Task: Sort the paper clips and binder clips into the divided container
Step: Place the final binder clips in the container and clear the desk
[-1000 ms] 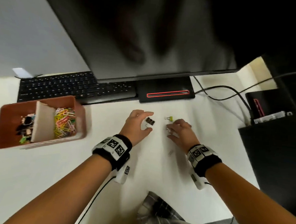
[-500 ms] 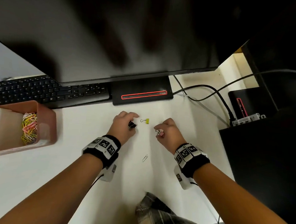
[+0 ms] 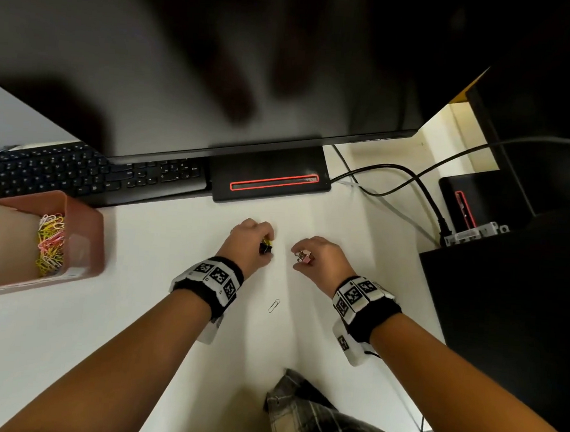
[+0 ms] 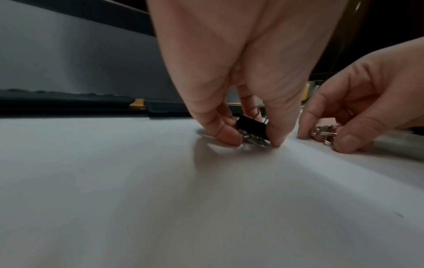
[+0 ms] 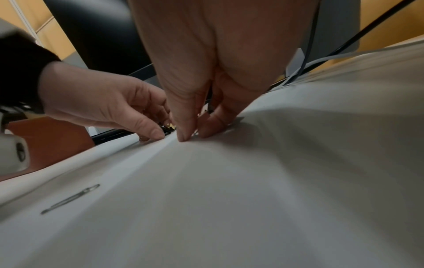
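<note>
The white desk (image 3: pixel 158 308) carries the divided container (image 3: pixel 85 237), well left of both grips, coloured paper clips (image 3: pixel 50 245) in 1 compartment. The left hand (image 3: pixel 248 243) pinches a black binder clip (image 4: pixel 251 127); the right hand (image 3: pixel 321 258) pinches a pink binder clip (image 3: pixel 304 255). 1 paper clip (image 3: pixel 274 305) lies nearer the body, between the wrists.

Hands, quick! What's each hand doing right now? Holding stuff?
Left hand: closed, pinching a black binder clip at the white desk.
Right hand: closed, pinching a pink binder clip.
</note>
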Demonstrator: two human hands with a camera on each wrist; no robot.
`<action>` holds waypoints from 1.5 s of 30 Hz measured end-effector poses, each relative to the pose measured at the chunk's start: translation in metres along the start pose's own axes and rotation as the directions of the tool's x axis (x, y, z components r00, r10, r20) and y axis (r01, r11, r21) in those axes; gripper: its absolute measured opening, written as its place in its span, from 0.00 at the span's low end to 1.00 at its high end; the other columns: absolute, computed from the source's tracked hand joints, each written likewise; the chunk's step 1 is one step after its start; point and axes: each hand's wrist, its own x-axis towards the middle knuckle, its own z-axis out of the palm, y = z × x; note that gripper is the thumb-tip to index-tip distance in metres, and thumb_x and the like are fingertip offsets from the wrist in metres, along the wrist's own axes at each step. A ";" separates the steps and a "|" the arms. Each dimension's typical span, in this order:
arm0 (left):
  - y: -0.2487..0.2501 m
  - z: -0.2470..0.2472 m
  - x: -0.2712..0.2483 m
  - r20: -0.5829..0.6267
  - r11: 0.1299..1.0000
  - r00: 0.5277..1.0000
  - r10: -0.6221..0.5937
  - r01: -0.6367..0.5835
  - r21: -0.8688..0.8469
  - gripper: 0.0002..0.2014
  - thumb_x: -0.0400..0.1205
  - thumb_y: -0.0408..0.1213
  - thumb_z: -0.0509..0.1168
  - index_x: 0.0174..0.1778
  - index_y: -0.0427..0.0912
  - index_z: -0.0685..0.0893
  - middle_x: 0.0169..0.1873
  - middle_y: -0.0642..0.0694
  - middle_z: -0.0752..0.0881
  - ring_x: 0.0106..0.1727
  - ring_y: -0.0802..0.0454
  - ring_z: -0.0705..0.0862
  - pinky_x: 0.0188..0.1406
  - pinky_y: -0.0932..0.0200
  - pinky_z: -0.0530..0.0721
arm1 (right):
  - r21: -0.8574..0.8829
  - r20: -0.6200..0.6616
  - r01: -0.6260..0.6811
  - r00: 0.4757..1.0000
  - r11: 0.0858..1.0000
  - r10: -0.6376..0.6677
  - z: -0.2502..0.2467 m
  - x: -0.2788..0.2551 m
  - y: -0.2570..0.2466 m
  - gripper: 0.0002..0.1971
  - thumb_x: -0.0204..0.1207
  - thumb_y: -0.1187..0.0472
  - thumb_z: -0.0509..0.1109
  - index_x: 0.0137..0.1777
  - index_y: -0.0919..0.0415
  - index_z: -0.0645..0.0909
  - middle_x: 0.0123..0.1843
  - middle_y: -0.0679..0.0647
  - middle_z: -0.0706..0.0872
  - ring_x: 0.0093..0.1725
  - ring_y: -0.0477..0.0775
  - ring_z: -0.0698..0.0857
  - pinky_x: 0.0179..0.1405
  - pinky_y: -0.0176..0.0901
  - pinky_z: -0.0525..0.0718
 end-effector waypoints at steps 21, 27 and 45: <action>-0.210 -0.216 -0.205 -0.522 0.883 0.766 -0.374 0.122 -0.453 0.10 0.64 0.42 0.76 0.34 0.55 0.79 0.38 0.44 0.85 0.39 0.47 0.83 0.47 0.45 0.83 | -0.005 0.143 0.475 0.871 0.880 -0.469 0.146 0.013 -0.300 0.14 0.70 0.57 0.74 0.56 0.52 0.81 0.53 0.55 0.83 0.47 0.54 0.83 0.57 0.46 0.81; -0.268 -0.261 -0.208 -0.402 0.774 0.781 -0.477 0.158 -0.613 0.07 0.79 0.47 0.65 0.39 0.49 0.82 0.43 0.45 0.87 0.46 0.45 0.86 0.58 0.40 0.84 | -0.156 0.133 0.520 0.854 0.840 -0.504 0.205 0.036 -0.405 0.20 0.73 0.47 0.70 0.63 0.49 0.75 0.60 0.53 0.83 0.58 0.56 0.83 0.56 0.51 0.83; -0.300 -0.160 -0.277 -0.559 0.910 0.722 -0.408 0.275 -0.310 0.47 0.73 0.58 0.69 0.79 0.38 0.54 0.76 0.34 0.60 0.78 0.38 0.57 0.77 0.43 0.54 | -0.284 -0.246 -0.034 0.969 0.958 -0.038 0.106 -0.035 -0.154 0.19 0.75 0.58 0.70 0.66 0.58 0.76 0.66 0.61 0.78 0.67 0.64 0.77 0.71 0.56 0.68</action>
